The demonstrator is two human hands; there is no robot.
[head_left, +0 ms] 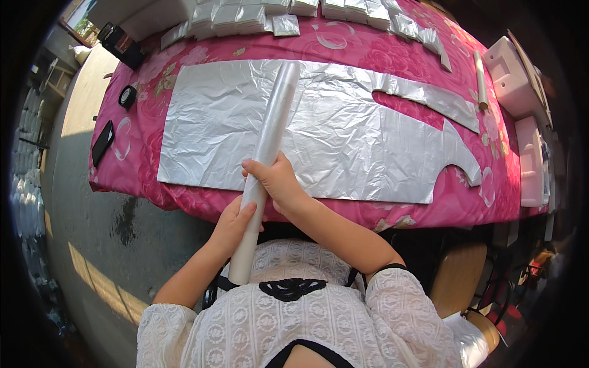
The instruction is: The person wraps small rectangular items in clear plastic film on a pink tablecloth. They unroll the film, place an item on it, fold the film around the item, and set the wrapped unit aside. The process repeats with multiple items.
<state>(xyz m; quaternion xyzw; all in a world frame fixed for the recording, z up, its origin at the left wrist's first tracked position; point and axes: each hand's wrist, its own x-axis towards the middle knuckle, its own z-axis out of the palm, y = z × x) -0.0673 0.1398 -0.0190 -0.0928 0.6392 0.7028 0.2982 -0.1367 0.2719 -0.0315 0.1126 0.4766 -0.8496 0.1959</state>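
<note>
A long roll of clear plastic film [279, 110] is tilted across the table's near edge, its lower end close to my body. Around its lower part my left hand [234, 222] is closed. Higher up, my right hand [277, 181] grips the same roll, thumb across its front. Beneath the roll's upper half, a wrinkled, silvery plastic sheet [343, 147] lies spread flat. Its right end is cut with curved openings and strap-like pieces, much like a disposable apron.
A pink flowered cloth [331, 46] covers the table. Folded plastic packets [236, 18] are stacked at the back. A phone [102, 143], tape roll [127, 96] and dark jar [120, 46] are at left. A thin tube [480, 80] and white foam box [509, 73] stand right; a chair [457, 279] is below.
</note>
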